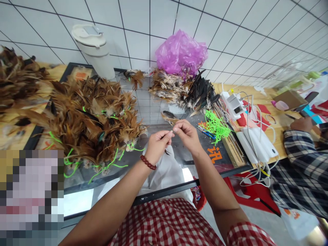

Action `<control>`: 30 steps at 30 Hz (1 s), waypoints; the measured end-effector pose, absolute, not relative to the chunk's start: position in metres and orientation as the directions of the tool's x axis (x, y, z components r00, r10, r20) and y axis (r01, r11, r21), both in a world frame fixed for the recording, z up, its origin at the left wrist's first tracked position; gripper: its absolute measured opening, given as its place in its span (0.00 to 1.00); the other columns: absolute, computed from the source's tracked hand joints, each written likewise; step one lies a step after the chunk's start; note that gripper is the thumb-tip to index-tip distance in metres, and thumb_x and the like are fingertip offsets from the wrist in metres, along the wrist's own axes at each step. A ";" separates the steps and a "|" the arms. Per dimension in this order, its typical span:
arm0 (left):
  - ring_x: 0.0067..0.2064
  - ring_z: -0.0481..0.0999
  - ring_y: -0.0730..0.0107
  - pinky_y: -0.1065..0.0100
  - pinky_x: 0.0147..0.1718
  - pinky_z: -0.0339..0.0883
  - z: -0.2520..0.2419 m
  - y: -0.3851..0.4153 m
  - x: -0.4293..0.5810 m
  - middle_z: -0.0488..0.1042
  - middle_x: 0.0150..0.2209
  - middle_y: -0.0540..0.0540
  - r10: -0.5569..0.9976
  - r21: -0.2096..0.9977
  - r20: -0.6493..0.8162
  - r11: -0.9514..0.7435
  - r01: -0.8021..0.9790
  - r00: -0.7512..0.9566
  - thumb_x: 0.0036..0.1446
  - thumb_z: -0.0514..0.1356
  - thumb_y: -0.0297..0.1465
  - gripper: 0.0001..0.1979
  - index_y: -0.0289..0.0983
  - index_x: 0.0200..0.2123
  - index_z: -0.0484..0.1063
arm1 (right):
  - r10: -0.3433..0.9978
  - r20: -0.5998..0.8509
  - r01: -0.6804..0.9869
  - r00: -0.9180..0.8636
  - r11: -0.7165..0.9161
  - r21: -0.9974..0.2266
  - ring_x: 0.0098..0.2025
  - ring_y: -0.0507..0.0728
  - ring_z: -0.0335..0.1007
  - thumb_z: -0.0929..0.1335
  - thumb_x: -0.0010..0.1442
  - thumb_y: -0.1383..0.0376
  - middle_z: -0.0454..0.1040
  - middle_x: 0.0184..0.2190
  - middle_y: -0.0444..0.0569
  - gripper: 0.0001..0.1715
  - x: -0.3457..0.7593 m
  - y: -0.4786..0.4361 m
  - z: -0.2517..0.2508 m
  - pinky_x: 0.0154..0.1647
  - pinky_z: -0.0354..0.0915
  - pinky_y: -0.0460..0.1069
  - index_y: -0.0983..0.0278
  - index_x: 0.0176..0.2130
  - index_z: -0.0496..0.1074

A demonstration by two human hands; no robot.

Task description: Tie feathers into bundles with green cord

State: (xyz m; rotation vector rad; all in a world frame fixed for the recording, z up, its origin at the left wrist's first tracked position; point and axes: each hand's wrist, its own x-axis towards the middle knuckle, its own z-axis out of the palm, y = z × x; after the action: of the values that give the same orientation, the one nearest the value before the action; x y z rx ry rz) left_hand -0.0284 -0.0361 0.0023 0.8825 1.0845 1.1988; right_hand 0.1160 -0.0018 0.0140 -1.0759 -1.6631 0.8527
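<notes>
My left hand (161, 143), with a dark red bead bracelet at the wrist, is closed in a pinch. A small dark feather tip (167, 152) shows just below its fingers. My right hand (188, 135) is also pinched, its fingertips meeting those of the left. What lies between the right fingers is too small to name. Just behind the right hand is a brown and dark feather (169, 117); whether the hand touches it I cannot tell. Left of my hands lies a big pile of brown feather bunches (102, 116), tied with bright green string.
A tangle of green string (216, 126) lies at right beside a blue cutter (207, 133). Black feathers (202, 90) and a purple plastic bag (180, 51) are at the back, a white tumbler (96, 51) behind the pile. White power strips (256, 145) and another person's sleeve (304, 150) are at right.
</notes>
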 end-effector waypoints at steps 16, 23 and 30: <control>0.21 0.63 0.79 0.75 0.20 0.55 0.003 -0.028 -0.031 0.65 0.18 0.52 0.951 0.740 -0.300 0.178 -0.649 -0.080 0.41 0.70 0.37 0.14 0.32 0.26 0.75 | 0.906 0.423 0.819 -0.030 0.265 -0.509 0.38 0.58 0.68 0.64 0.59 0.67 0.72 0.40 0.54 0.13 0.158 0.016 -0.003 0.42 0.64 0.53 0.65 0.42 0.74; 0.21 0.63 0.79 0.75 0.19 0.54 0.002 -0.029 -0.030 0.65 0.18 0.52 0.946 0.730 -0.310 0.173 -0.661 -0.094 0.42 0.70 0.37 0.14 0.32 0.26 0.74 | 0.930 0.366 0.883 -0.013 0.183 -0.433 0.42 0.60 0.68 0.66 0.57 0.68 0.73 0.38 0.54 0.07 0.160 0.021 -0.016 0.46 0.64 0.55 0.64 0.34 0.74; 0.21 0.63 0.79 0.75 0.19 0.54 0.002 -0.028 -0.030 0.65 0.18 0.52 0.943 0.725 -0.314 0.164 -0.669 -0.110 0.41 0.70 0.38 0.15 0.32 0.27 0.74 | 0.831 0.557 0.585 0.006 0.449 -0.676 0.34 0.54 0.70 0.67 0.60 0.63 0.76 0.32 0.47 0.07 0.148 0.014 0.001 0.38 0.66 0.50 0.62 0.36 0.75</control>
State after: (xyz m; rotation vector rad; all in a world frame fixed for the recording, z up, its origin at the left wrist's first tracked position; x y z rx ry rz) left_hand -0.0299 -0.0282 0.0020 0.3840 0.9252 1.4207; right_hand 0.1485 0.0136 0.0012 -1.2373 -1.6831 0.3023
